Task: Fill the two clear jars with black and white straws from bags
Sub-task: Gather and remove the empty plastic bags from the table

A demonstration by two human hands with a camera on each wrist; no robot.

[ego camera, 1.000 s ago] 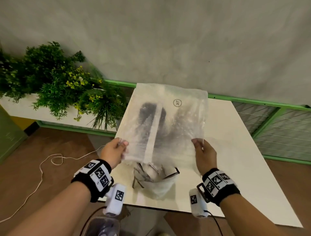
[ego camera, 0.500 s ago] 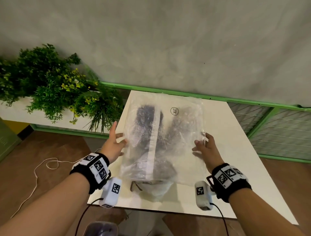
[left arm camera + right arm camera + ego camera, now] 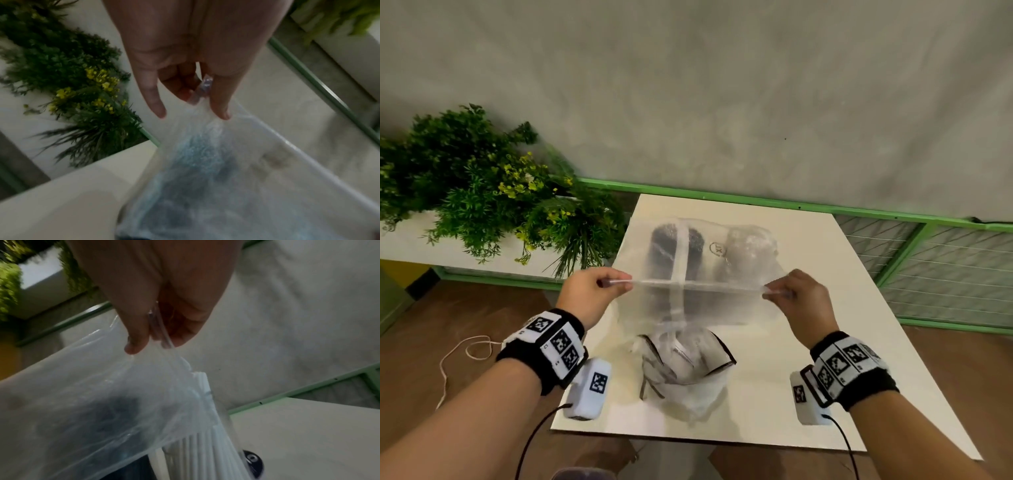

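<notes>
Clear bag (image 3: 709,274) stretched above table (image 3: 808,342), L hand (image 3: 590,294) & R hand (image 3: 803,299) each pinching one corner. Behind bag: dark and pale jars, probably. Risk: thin film slips from pinch, drops on loose bag (image 3: 685,373) below.

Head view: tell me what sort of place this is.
Probably an indoor recording corner, not a kitchen: a bare white rectangular table against a plain grey plaster wall, with leafy green plants with yellow flowers in a white planter.
</notes>
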